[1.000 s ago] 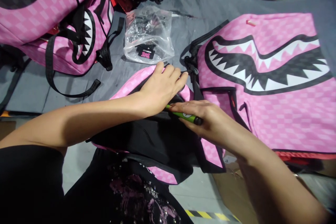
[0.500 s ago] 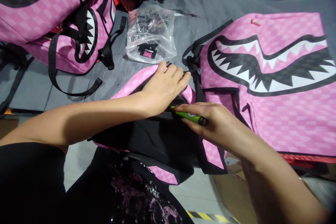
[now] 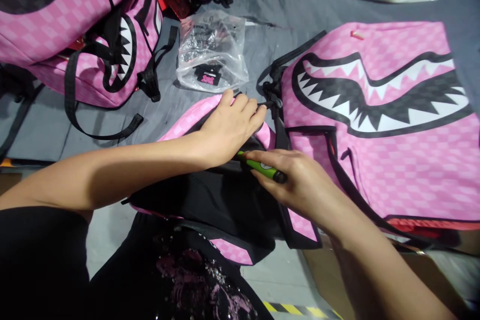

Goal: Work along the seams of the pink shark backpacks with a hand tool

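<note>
Right hand (image 3: 296,172) is gripping a green tool (image 3: 262,169), fingers closed round it, over the black-and-pink bag (image 3: 228,200). Left hand (image 3: 232,120) is resting on the bag; can't tell if pinching. Bag is lying beside a pink backpack (image 3: 412,170), near a clear pouch (image 3: 213,47).

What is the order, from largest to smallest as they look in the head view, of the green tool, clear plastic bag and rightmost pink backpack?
1. Rightmost pink backpack
2. Clear plastic bag
3. Green tool, partly hidden
</note>
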`<action>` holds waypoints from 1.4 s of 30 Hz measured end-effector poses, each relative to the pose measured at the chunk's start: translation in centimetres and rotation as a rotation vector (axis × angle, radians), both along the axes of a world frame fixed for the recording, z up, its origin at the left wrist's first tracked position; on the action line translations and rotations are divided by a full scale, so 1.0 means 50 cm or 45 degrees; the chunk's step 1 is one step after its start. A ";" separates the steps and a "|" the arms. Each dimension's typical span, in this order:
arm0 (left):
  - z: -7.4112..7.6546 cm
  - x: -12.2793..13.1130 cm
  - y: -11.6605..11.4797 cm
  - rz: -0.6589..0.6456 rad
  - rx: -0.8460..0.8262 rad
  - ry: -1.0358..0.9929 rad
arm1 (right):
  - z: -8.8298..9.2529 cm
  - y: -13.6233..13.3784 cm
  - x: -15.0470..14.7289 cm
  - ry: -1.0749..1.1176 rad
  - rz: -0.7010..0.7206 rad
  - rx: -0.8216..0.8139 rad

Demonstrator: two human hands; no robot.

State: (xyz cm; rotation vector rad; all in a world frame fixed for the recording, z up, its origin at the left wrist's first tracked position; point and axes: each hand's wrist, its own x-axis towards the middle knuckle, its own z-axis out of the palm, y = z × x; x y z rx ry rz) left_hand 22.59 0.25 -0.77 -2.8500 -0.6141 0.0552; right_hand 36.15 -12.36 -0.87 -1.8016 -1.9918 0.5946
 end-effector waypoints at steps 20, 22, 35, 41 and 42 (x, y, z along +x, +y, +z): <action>0.002 0.000 0.004 -0.010 0.003 0.033 | -0.011 -0.007 -0.015 -0.013 -0.026 0.048; 0.003 0.000 0.005 -0.012 -0.006 0.035 | -0.012 -0.009 -0.013 0.018 -0.052 0.016; 0.047 -0.001 0.039 -0.118 -0.198 0.288 | -0.020 -0.020 -0.007 0.037 -0.112 0.040; 0.081 -0.028 0.065 -0.021 -0.213 0.462 | -0.041 -0.038 -0.041 0.231 -0.269 0.208; 0.079 -0.032 0.063 -0.015 -0.211 0.456 | -0.047 -0.036 -0.052 0.286 -0.272 0.245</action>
